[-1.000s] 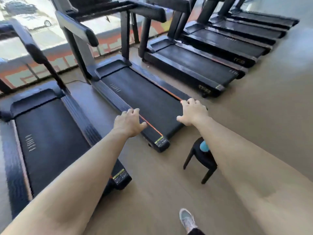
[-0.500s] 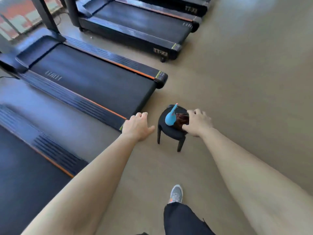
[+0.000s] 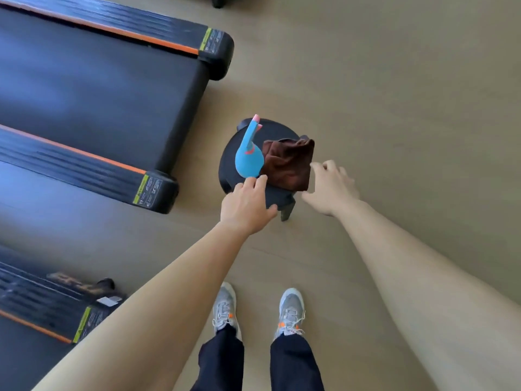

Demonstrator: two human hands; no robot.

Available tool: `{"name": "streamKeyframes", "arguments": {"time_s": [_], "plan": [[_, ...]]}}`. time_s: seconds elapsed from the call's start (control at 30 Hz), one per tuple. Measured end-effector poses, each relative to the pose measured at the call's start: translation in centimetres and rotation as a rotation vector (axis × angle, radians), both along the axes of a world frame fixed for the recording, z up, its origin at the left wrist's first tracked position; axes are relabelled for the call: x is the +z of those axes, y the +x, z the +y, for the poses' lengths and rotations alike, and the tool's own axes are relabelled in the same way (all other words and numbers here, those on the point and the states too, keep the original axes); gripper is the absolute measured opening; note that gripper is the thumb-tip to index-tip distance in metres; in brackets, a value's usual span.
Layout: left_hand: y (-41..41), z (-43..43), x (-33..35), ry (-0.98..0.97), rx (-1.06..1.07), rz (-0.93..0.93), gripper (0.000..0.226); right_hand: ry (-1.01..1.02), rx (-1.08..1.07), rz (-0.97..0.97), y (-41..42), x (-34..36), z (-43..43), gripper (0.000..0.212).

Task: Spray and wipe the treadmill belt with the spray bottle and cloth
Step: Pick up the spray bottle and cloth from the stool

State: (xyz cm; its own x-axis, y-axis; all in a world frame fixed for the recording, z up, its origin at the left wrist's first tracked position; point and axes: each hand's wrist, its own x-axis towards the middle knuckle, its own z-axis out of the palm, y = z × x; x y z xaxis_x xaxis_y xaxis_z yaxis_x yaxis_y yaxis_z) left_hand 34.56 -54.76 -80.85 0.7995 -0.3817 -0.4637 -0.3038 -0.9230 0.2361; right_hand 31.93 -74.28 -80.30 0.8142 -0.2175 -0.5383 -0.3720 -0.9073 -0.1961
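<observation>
A blue spray bottle (image 3: 249, 155) with a pink nozzle stands on a small black stool (image 3: 277, 194). A brown cloth (image 3: 290, 162) lies crumpled on the stool just right of the bottle. My left hand (image 3: 246, 206) hovers over the stool's near edge, fingertips just below the bottle's base, holding nothing. My right hand (image 3: 331, 189) is spread open right of the cloth, fingers close to its edge. The treadmill belt (image 3: 93, 91) stretches dark and blurred at the upper left, framed by orange-striped side rails.
A second treadmill's rear end (image 3: 53, 303) sits at the lower left, and a third one's foot shows at the top. Beige floor (image 3: 394, 94) spreads to the right. My two feet in grey shoes (image 3: 256, 311) stand just behind the stool.
The view has tilted down from the row of treadmills to the stool. Both hands have come in over the stool, the left toward the bottle, the right beside the cloth.
</observation>
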Motion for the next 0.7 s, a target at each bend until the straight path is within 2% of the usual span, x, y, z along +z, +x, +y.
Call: {"name": "streamKeyframes", "arguments": {"time_s": [0.23,0.33,0.4,0.53,0.63,0.7], "plan": [[2.6,-1.2,-9.4,-0.107,0.020,-0.030,0.072,-0.076,0.248,-0.166,3.7,-9.2,-0.1,0.077],[2.7,-0.2,-11.2,-0.145,0.012,-0.047,0.069,-0.135,0.354,-0.143,3.4,-12.0,1.0,0.078],[2.8,0.4,-11.9,-0.163,-0.002,-0.040,0.070,-0.169,0.359,-0.160,3.0,-13.1,1.5,0.071],[3.2,0.9,-12.4,-0.156,-0.013,-0.047,0.068,-0.165,0.346,-0.275,3.6,-12.9,1.7,0.036],[2.9,0.7,-12.3,-0.130,-0.058,-0.150,0.064,-0.124,0.369,-0.263,3.9,-11.7,1.4,0.034],[2.7,0.2,-12.4,-0.129,-0.123,-0.250,0.063,-0.028,0.346,-0.253,3.7,-10.9,0.8,0.035]]}}
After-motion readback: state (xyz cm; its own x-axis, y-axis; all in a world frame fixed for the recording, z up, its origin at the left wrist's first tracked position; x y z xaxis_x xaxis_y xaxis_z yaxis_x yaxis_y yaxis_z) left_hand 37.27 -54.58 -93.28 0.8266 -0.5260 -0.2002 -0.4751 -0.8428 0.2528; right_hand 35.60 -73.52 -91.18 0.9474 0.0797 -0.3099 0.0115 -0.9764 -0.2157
